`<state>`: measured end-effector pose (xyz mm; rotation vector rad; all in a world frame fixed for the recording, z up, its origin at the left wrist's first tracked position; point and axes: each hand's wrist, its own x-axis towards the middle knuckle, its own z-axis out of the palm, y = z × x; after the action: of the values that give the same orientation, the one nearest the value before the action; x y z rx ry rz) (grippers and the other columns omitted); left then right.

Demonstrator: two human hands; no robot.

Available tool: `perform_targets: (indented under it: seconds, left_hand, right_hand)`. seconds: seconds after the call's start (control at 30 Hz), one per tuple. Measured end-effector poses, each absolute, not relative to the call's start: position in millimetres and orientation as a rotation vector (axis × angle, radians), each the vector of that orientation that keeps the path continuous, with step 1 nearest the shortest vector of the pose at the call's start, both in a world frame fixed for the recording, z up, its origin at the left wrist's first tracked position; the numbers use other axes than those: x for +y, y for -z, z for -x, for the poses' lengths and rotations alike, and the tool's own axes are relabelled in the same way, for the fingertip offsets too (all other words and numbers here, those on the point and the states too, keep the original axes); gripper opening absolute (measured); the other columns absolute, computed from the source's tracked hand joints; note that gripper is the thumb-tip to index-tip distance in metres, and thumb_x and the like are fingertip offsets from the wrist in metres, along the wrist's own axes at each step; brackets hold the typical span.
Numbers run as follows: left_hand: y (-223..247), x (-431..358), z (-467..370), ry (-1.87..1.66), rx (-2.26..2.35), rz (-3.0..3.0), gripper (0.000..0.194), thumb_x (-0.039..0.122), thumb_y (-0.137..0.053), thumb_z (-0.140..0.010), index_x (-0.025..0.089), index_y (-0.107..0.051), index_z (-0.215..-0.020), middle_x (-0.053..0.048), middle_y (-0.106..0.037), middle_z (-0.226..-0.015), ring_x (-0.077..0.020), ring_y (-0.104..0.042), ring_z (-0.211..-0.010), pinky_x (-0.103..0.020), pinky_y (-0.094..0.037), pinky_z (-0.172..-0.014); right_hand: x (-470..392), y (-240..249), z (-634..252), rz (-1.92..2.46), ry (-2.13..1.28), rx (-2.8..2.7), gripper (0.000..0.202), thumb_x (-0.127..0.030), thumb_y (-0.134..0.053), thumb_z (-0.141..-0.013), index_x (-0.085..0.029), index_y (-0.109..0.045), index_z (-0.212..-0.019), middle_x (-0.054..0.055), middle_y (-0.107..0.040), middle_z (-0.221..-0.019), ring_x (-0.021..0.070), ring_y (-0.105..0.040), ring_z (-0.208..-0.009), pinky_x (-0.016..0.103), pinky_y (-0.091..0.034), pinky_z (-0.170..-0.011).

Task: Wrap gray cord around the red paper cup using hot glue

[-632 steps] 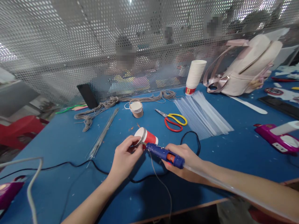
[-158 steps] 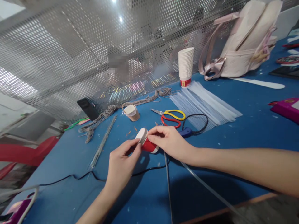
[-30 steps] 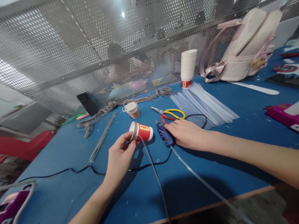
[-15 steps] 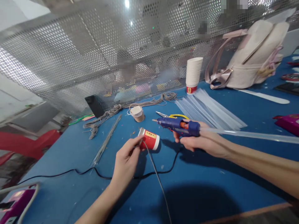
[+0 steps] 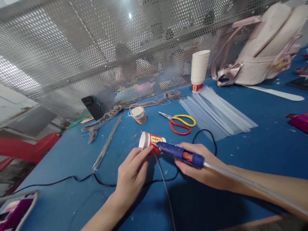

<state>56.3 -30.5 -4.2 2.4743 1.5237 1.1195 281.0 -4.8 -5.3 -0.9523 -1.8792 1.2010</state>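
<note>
Far left: wire bundle (image 5: 106, 146) lies flat on the table (image 5: 264, 144), black cable (image 5: 72, 178) snakes across toward the hands. Left hand (image 5: 132, 173) has its grip pinched on the near rim of the red paper cup (image 5: 152, 141), which lies on its side on the table with the white end facing left. A grey cord (image 5: 166, 189) trails from the cup toward the viewer. Right hand (image 5: 204, 165) is clenched round the blue glue gun (image 5: 179, 153), nozzle touching or just off the cup's side, probably at the cord; contact is hard to tell.

Risks: left fingertips sit right beside the hot nozzle, so a slip means a burn. Cup is light and round, so nozzle pressure could roll or dent it. The long glue stick (image 5: 252, 189) runs back along the forearm and may snag. Cable loops under both hands and could tug the gun. Scissors (image 5: 180, 122) are well apart.
</note>
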Motion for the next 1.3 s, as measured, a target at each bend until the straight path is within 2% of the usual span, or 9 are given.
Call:
perform_targets:
  seconds: [0.33,0.6,0.8,1.07,1.3]
  left_hand:
    - [2.0,-31.2,-61.1,-1.119,1.512,-2.574,0.020,0.009,-0.049,-0.084,0.019,-0.065,-0.091,-0.005,-0.070,-0.086,-0.0145,-0.069,-0.076,-0.021,-0.054,-0.068]
    - [1.5,-29.6,-63.2,-1.108,1.506,-2.587,0.018,0.008,-0.048,-0.085,0.020,-0.061,-0.090,-0.005,-0.071,-0.086,-0.0142,-0.068,-0.078,-0.022,-0.053,-0.069]
    - [3.8,-31.7,-64.2,-1.147,1.601,-2.328,0.012,0.012,-0.049,-0.083,0.021,-0.056,-0.083,0.000,-0.069,-0.076,-0.0123,-0.067,-0.067,-0.021,-0.054,-0.063]
    - [10.3,-33.9,-65.1,-1.248,1.675,-2.021,0.011,0.018,-0.055,-0.081,0.022,-0.052,-0.092,0.000,-0.071,-0.077,-0.0144,-0.072,-0.068,-0.019,-0.055,-0.053]
    - [6.2,-32.3,-68.1,-1.307,1.591,-1.951,0.017,0.014,-0.055,-0.080,0.023,-0.051,-0.093,0.002,-0.071,-0.077,-0.0116,-0.072,-0.068,-0.020,-0.058,-0.065]
  right_hand:
    - [-8.0,4.6,-282.7,0.888,-1.105,-1.926,0.005,-0.017,-0.056,-0.076,-0.019,-0.052,-0.073,-0.005,-0.048,-0.060,0.0084,-0.041,-0.052,0.020,-0.036,-0.052]
    - [-9.9,11.8,-279.3,0.864,-1.090,-1.940,0.005,-0.020,-0.057,-0.076,-0.018,-0.053,-0.074,-0.005,-0.048,-0.059,0.0080,-0.040,-0.051,0.020,-0.035,-0.051]
    - [-7.8,13.2,-278.3,0.873,-1.027,-1.986,0.008,-0.020,-0.056,-0.077,-0.019,-0.051,-0.072,-0.003,-0.051,-0.062,0.0089,-0.041,-0.053,0.022,-0.037,-0.054]
    - [-9.0,14.7,-279.8,0.759,-0.968,-2.035,0.009,-0.020,-0.057,-0.078,-0.018,-0.050,-0.072,-0.003,-0.051,-0.062,0.0086,-0.042,-0.053,0.020,-0.036,-0.052]
    - [-8.8,15.5,-280.1,0.785,-0.954,-2.041,0.009,-0.020,-0.057,-0.078,-0.018,-0.050,-0.073,-0.003,-0.051,-0.062,0.0085,-0.042,-0.053,0.020,-0.035,-0.052]
